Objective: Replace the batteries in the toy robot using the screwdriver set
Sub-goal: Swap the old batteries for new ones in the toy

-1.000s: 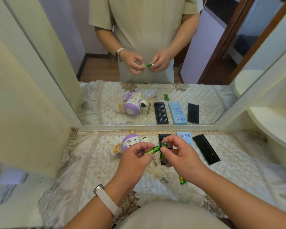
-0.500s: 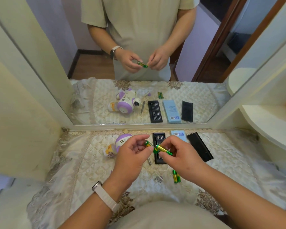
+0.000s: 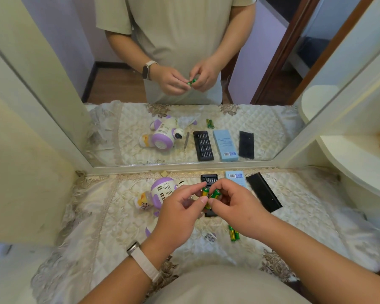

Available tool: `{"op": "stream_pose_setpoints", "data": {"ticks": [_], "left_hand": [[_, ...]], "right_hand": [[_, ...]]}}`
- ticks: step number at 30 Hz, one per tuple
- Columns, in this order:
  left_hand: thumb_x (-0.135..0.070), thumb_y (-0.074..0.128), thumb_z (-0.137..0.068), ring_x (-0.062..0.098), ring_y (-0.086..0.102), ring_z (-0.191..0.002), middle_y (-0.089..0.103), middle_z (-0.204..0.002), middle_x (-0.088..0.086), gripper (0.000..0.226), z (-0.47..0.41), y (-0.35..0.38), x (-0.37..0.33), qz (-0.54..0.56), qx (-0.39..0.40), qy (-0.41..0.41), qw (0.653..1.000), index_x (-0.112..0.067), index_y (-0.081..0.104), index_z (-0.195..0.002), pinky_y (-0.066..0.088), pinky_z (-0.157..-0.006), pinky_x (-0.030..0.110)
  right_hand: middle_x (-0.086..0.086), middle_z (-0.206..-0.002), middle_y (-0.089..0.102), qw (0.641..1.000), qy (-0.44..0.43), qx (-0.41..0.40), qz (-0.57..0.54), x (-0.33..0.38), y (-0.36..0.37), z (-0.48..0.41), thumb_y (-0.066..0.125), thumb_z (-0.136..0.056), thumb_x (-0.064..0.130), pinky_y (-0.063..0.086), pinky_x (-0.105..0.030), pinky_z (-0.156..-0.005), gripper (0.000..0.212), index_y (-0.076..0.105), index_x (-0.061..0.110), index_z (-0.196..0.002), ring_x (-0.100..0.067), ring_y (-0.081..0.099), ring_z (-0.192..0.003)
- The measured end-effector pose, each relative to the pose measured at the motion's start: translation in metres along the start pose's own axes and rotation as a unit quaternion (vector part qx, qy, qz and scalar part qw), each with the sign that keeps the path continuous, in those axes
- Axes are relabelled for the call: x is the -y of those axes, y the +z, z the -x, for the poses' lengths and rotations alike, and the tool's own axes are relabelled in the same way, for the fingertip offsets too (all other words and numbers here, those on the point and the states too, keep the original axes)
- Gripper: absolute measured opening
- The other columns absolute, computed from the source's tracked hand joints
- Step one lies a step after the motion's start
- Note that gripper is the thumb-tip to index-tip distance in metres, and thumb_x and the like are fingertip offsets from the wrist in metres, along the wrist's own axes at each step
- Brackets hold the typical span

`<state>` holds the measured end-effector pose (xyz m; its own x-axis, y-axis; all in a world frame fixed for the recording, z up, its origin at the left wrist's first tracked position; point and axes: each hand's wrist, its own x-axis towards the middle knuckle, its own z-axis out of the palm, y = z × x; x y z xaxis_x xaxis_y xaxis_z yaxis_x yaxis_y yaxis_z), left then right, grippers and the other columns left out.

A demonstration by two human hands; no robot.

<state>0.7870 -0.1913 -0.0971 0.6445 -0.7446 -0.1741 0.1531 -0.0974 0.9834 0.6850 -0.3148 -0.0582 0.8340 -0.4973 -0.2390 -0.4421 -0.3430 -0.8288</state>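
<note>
My left hand [image 3: 180,212] pinches one green-and-yellow battery [image 3: 205,192] between thumb and fingers. Right beside it, my right hand [image 3: 237,205] pinches a second battery [image 3: 215,194]; the two cells touch above the table. The purple-and-white toy robot [image 3: 161,191] lies on its side just left of my hands. Two more batteries [image 3: 233,234] lie on the cloth under my right wrist. The black screwdriver bit tray [image 3: 209,179] sits behind my hands, mostly hidden by them.
A blue box [image 3: 234,177] and a black lid [image 3: 264,195] lie right of the bit tray. A small torn wrapper [image 3: 210,237] rests on the quilted cloth [image 3: 97,216]. A mirror [image 3: 184,84] stands at the table's back edge and a cream shelf [image 3: 355,163] at the right.
Both hands have brought the two batteries closer together; they now stand more upright, side by side, instead of pointing end to end. The camera view shifted slightly.
</note>
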Motion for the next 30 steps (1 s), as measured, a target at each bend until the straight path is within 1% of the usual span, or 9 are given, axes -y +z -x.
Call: {"op": "stream_pose_setpoints", "data": {"ticks": [4, 8, 11, 14, 16, 20, 24, 27, 30], "left_hand": [[0.004, 0.065, -0.092, 0.006, 0.07, -0.086, 0.065, -0.104, -0.007, 0.048, 0.001, -0.004, 0.005, -0.002, 0.02, -0.012, 1.0, -0.033, 0.061, -0.122, 0.055, -0.079, 0.02], [0.007, 0.065, -0.091, 0.003, 0.069, -0.103, 0.07, -0.112, -0.002, 0.054, 0.001, -0.006, 0.008, -0.02, 0.033, -0.014, 0.999, -0.022, 0.054, -0.135, 0.053, -0.087, 0.018], [0.007, 0.065, -0.091, 0.005, 0.07, -0.101, 0.072, -0.107, -0.005, 0.053, 0.001, -0.007, 0.009, -0.009, 0.032, -0.014, 0.999, -0.03, 0.054, -0.127, 0.054, -0.086, 0.02], [0.008, 0.064, -0.09, 0.003, 0.071, -0.095, 0.075, -0.094, -0.015, 0.055, 0.002, -0.009, 0.013, -0.008, 0.037, -0.019, 0.999, -0.035, 0.053, -0.123, 0.054, -0.084, 0.019], [0.008, 0.064, -0.09, 0.002, 0.071, -0.093, 0.075, -0.092, -0.019, 0.054, 0.002, -0.011, 0.015, -0.011, 0.044, -0.02, 0.999, -0.034, 0.053, -0.123, 0.053, -0.084, 0.018], [0.006, 0.065, -0.091, 0.003, 0.071, -0.088, 0.076, -0.09, -0.011, 0.053, 0.002, -0.016, 0.018, -0.016, 0.055, -0.033, 0.998, -0.031, 0.051, -0.127, 0.053, -0.083, 0.019], [0.004, 0.067, -0.09, 0.007, 0.071, -0.094, 0.075, -0.099, -0.004, 0.056, 0.005, -0.022, 0.023, -0.022, 0.057, -0.054, 0.997, -0.031, 0.05, -0.129, 0.054, -0.087, 0.022], [0.002, 0.069, -0.089, 0.009, 0.068, -0.104, 0.071, -0.111, -0.003, 0.047, 0.006, -0.024, 0.029, -0.031, -0.002, -0.059, 0.998, -0.032, 0.058, -0.12, 0.054, -0.087, 0.021], [-0.011, 0.07, -0.09, 0.006, 0.061, -0.101, 0.063, -0.11, -0.008, 0.033, 0.003, -0.033, 0.045, -0.13, -0.143, -0.057, 0.98, -0.035, 0.059, -0.109, 0.052, -0.084, 0.021]], "right_hand": [[0.009, -0.067, 0.058, 1.0, 0.005, -0.004, 0.015, -0.001, -0.001, -0.004, 0.064, -0.089, 0.021, 0.045, -0.022, -0.059, 0.012, 0.057, 0.03, -0.094, 0.001, 0.049, -0.057], [0.001, -0.083, 0.068, 0.999, -0.001, 0.03, 0.038, -0.005, 0.001, -0.005, 0.064, -0.089, 0.022, 0.052, -0.035, -0.073, 0.016, 0.055, 0.034, -0.097, -0.007, 0.056, -0.067], [0.0, -0.082, 0.067, 0.999, -0.015, 0.029, 0.041, -0.008, 0.005, -0.007, 0.064, -0.089, 0.027, 0.054, -0.041, -0.074, 0.012, 0.057, 0.034, -0.096, -0.017, 0.06, -0.072], [0.001, -0.078, 0.066, 0.998, -0.025, 0.021, 0.053, -0.012, 0.008, -0.01, 0.064, -0.09, 0.032, 0.053, -0.043, -0.073, 0.007, 0.058, 0.032, -0.093, -0.018, 0.059, -0.071], [0.002, -0.076, 0.066, 0.998, -0.025, 0.025, 0.057, -0.014, 0.01, -0.011, 0.063, -0.089, 0.034, 0.053, -0.045, -0.072, 0.006, 0.058, 0.032, -0.092, -0.018, 0.06, -0.07], [0.003, -0.076, 0.065, 0.995, -0.031, 0.055, 0.078, -0.018, 0.013, -0.014, 0.063, -0.09, 0.037, 0.052, -0.041, -0.069, 0.009, 0.055, 0.035, -0.094, -0.012, 0.058, -0.067], [0.003, -0.075, 0.064, 0.992, -0.04, 0.084, 0.08, -0.022, 0.019, -0.015, 0.061, -0.091, 0.036, 0.05, -0.04, -0.066, 0.007, 0.055, 0.034, -0.092, -0.008, 0.055, -0.064], [0.004, -0.076, 0.065, 0.994, -0.031, 0.078, 0.074, -0.025, 0.023, -0.02, 0.06, -0.092, 0.036, 0.051, -0.039, -0.067, 0.006, 0.055, 0.033, -0.092, -0.011, 0.058, -0.066], [0.003, -0.076, 0.066, 0.996, -0.013, 0.065, 0.066, -0.03, 0.025, -0.031, 0.059, -0.092, 0.039, 0.052, -0.041, -0.068, 0.006, 0.055, 0.035, -0.092, -0.014, 0.06, -0.068]]}}
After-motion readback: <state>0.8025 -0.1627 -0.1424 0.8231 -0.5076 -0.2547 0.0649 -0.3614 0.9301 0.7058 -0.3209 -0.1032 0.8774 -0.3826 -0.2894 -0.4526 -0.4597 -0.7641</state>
